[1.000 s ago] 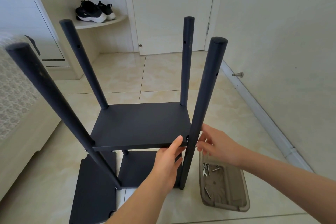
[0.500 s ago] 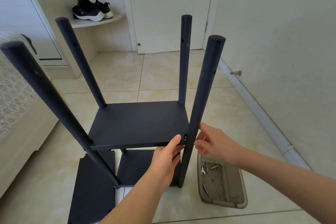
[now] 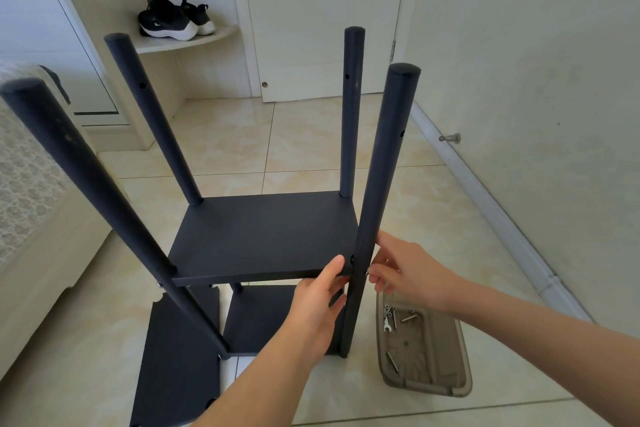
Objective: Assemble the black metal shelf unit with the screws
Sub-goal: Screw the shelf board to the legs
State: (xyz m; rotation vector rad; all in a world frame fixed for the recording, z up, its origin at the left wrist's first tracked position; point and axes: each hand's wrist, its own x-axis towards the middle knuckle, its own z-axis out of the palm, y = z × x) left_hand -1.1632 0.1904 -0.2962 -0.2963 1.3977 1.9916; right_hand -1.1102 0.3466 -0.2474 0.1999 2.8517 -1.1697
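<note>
- Tiled floor (image 3: 311,149) fills the frame, and the black shelf unit (image 3: 266,236) stands on it dead centre.
- Four round posts (image 3: 384,184) run upright, long axis vertical, capped ends toward the top of the frame and feet on the tiles.
- The middle board lies level between them, its long side running left to right, with a lower board beneath it.
- A loose black panel (image 3: 176,367) lies flat on the floor at lower left, just beside the unit.
- A beige tray (image 3: 429,388) sits on the floor at lower right, near the front right post.
- The left hand (image 3: 318,308) grips the middle board's near right corner, thumb on top, fingers under.
- The right hand (image 3: 412,270) is curled at the same post, fingertips pinching what looks like a small silver screw (image 3: 367,273) at the joint.
- Spare screws (image 3: 408,317) lie in the tray's far end.
</note>
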